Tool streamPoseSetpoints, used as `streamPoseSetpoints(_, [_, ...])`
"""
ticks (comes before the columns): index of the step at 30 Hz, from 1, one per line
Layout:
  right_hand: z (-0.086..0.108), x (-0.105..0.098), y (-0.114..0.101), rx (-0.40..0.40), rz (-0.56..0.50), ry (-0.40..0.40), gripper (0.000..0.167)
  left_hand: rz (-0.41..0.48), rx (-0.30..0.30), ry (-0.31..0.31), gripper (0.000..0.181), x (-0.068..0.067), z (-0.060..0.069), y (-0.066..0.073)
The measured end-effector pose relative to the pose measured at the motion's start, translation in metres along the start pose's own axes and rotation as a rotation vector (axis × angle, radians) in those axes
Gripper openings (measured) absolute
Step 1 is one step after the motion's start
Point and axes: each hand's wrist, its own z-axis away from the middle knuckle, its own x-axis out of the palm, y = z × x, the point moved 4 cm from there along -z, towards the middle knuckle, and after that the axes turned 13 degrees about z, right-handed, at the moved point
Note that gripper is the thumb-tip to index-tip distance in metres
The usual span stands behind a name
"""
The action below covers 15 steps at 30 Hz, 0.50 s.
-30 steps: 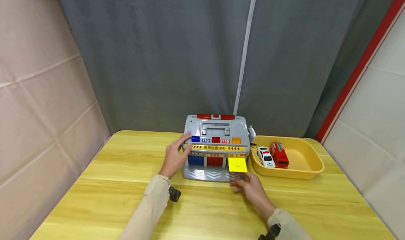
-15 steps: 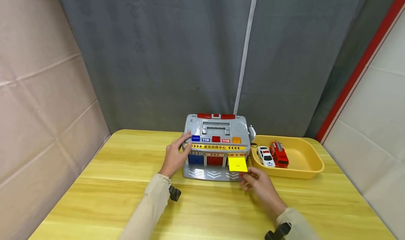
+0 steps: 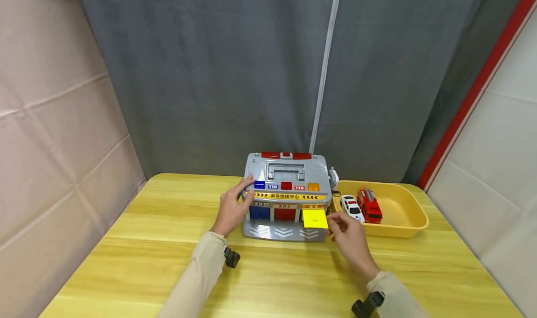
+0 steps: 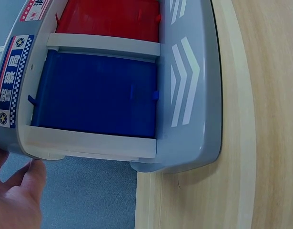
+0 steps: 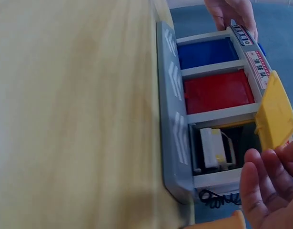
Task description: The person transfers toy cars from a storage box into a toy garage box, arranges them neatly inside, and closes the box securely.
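A grey toy rescue station point(image 3: 289, 173) stands on the table with its blue door point(image 3: 259, 212) and red door point(image 3: 285, 214) down. Its yellow door point(image 3: 314, 218) is swung up and out. Behind it, in the right wrist view, a white toy vehicle point(image 5: 214, 148) sits inside the bay. My left hand point(image 3: 231, 208) grips the station's left end, thumb at the front and fingers at the top edge. At the yellow door's right corner is my right hand point(image 3: 351, 241), its fingers loosely bent. The fingertips meet the door's edge, partly cut off in the right wrist view.
Right of the station, a yellow tray point(image 3: 402, 206) holds a white police car point(image 3: 351, 207) and a red fire truck point(image 3: 369, 206). A coiled black cord point(image 5: 215, 198) hangs at the station's right side. A grey curtain point(image 3: 209, 75) rises behind the table point(image 3: 168, 224).
My right hand has moved right and slightly up, from under the yellow door to beside its right corner. The left hand and the station have stayed put.
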Motion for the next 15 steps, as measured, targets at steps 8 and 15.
streamPoseSetpoints(8, [-0.010,-0.014,-0.013,-0.211,0.101,0.132,0.020,-0.006,-0.004,0.011,0.037,-0.001,-0.001,0.000])
streamPoseSetpoints(15, [-0.020,-0.018,-0.023,-0.406,0.269,0.125,0.060,0.008,0.003,0.000,0.038,-0.002,0.000,0.002])
